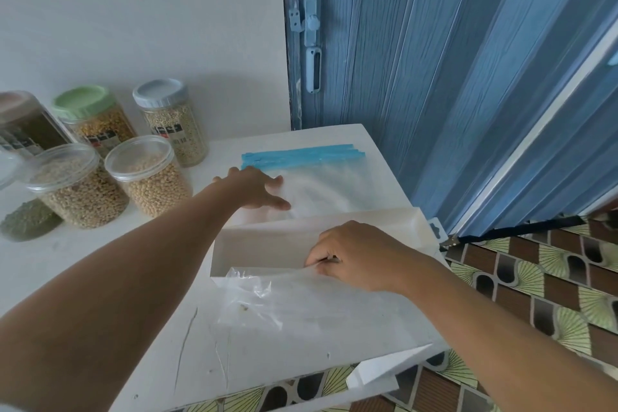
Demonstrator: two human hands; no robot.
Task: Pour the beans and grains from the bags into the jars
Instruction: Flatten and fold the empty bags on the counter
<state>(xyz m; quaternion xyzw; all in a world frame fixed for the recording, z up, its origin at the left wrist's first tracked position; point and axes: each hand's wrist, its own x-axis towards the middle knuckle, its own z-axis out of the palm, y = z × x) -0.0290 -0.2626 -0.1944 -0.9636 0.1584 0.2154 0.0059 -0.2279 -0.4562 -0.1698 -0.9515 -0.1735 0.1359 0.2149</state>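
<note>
My left hand [255,187] lies flat, fingers spread, on a stack of empty clear zip bags with blue seals [321,177] at the table's far right. My right hand [354,254] pinches the edge of a crumpled clear plastic bag [284,298] over a white open box [267,244]. Two lidless jars of pale beans [150,177] and grains [77,187] stand at the left. Behind them are a grey-lidded jar [174,120], a green-lidded jar [97,117] and a dark-filled jar [23,124]. A bag of green beans [28,219] lies at the far left.
The white table [100,261] ends on the right above a patterned tile floor [551,294]. A blue folding door [434,77] stands behind the table's right corner. A white wall backs the jars. A white paper flap [384,368] hangs at the table's near edge.
</note>
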